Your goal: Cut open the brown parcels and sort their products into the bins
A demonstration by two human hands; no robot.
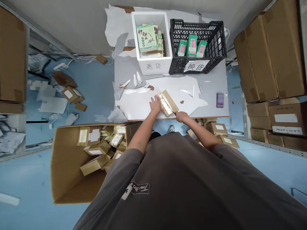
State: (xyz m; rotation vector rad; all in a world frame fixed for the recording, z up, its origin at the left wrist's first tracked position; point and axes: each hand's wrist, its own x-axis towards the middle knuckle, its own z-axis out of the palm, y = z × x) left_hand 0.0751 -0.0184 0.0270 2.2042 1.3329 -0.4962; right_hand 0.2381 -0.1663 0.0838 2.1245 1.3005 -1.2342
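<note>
A small brown cardboard box (168, 101), with shiny tape along its top, lies at an angle near the front edge of the table. My left hand (155, 104) grips its left side, fingers spread over the edge. At the box's lower right corner is my right hand (181, 117), closed in a fist. A small dark tip shows by its fingers, but what it holds is too hidden to name.
Behind the box stand a white foam bin (153, 67) of product boxes and a black crate (206, 65) with green-and-pink packs. Paper scraps (137, 78) and a purple box (220, 100) lie on the table. A large carton (69, 179) of parcels stands at lower left.
</note>
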